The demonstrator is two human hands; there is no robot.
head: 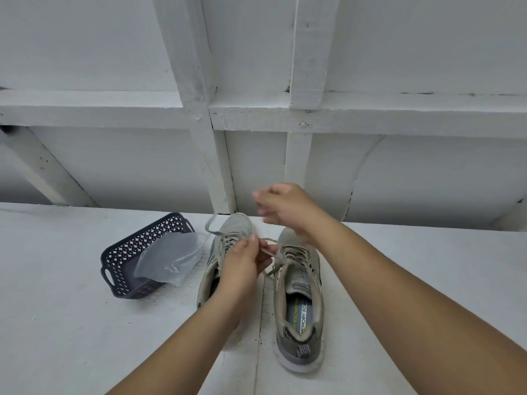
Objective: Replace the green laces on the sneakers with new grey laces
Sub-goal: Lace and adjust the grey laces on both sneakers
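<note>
Two grey-green sneakers stand side by side on the white surface, toes away from me. My left hand [242, 260] hovers over the left sneaker [236, 226] and pinches a grey lace [268, 249] that runs across toward the right sneaker [299, 295]. Another stretch of that lace [212, 225] loops up off the left shoe's far side. My right hand [285, 206] is raised above the right sneaker's toe, blurred, fingers curled; whether it holds a lace end cannot be made out. The right sneaker is laced, its insole visible.
A dark perforated plastic basket [125, 252] sits left of the shoes, with a clear plastic bag [171, 258] draped over its edge. A white wooden wall with beams [256, 109] rises right behind the surface.
</note>
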